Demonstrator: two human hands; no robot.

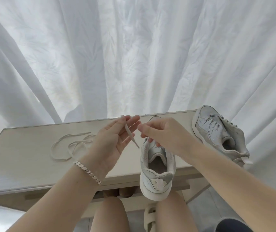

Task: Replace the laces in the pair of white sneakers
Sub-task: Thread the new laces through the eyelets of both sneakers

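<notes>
One lace — left hand pinching, sneaker near

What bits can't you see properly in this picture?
Head view: toe and lace holes of the near sneaker, hidden behind the right hand.
Head view: whether the right fingers pinch anything, too small to tell.
Head view: part of the loose lace, hidden behind the left hand.

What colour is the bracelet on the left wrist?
Silver, made of small shiny links. The bracelet shows best in the head view.
</notes>
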